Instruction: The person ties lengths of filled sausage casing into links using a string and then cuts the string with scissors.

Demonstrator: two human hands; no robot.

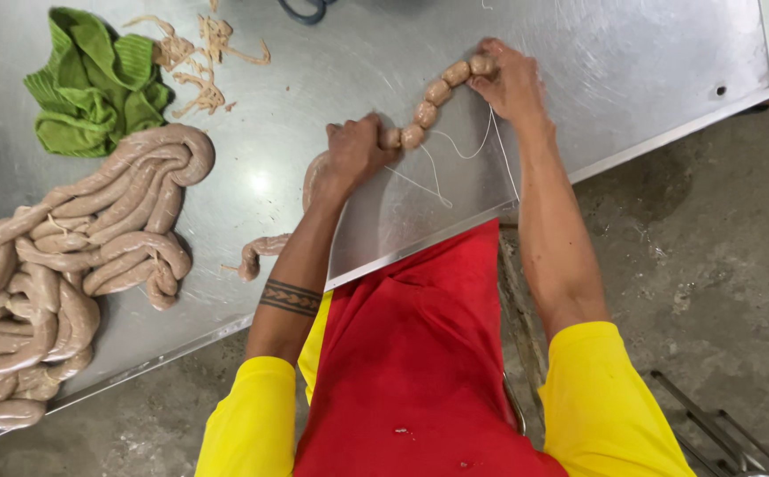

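- The counter (pixel 632 62) is bare steel, set at a slant across the view, with a concrete floor (pixel 720 247) below its near edge.
- A big pile of sausage (pixel 66 256), long unlinked pale-pink coils, lies on the counter's left part, well apart from both hands.
- The apron (pixel 420 353) is red and fills the lower middle, worn over yellow sleeves (pixel 605 406).
- A green cloth (pixel 93 84) lies crumpled at the far left of the counter, just beyond the pile.
- A loose end of sausage (pixel 265 250) runs from under the left wrist toward the counter's near edge.
- The left hand (pixel 358 150) is clenched around the sausage where the links begin, knuckles up, near the middle of the counter.
- The right hand (pixel 510 81) is farther out and pinches the far end of the links with its fingertips.
- The links (pixel 428 110), about five short round ones, arc across the counter between the two hands, touching both.
- Casing scraps (pixel 203 62), pale and stringy, lie beside the cloth on its right.
- White string (pixel 464 155) trails in thin loops from the links toward the near edge, under the right forearm.
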